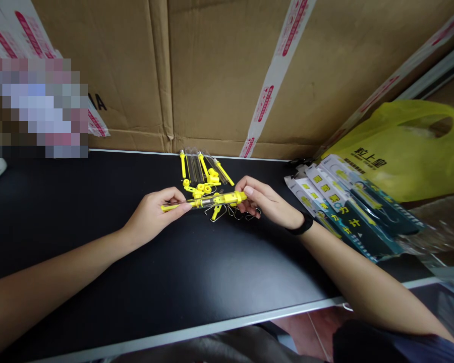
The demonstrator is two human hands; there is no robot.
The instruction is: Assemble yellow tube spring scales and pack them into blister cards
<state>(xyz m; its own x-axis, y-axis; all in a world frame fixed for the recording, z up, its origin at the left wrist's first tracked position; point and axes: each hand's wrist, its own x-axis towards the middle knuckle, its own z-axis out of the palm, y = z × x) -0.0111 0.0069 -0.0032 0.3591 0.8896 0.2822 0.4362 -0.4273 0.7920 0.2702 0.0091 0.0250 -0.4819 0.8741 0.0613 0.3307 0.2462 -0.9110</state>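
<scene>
Your forearms reach over the black worktop (196,282). The yellow tool (206,201) lies left to right between your hands, left hand (153,214) pinching one end, right hand (267,201) closed on the other, just above the worktop's far middle.

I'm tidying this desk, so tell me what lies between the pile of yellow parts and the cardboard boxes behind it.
In the head view, only bare black tabletop lies between the pile of yellow parts and the cardboard boxes; nothing sits in that narrow strip.
</scene>
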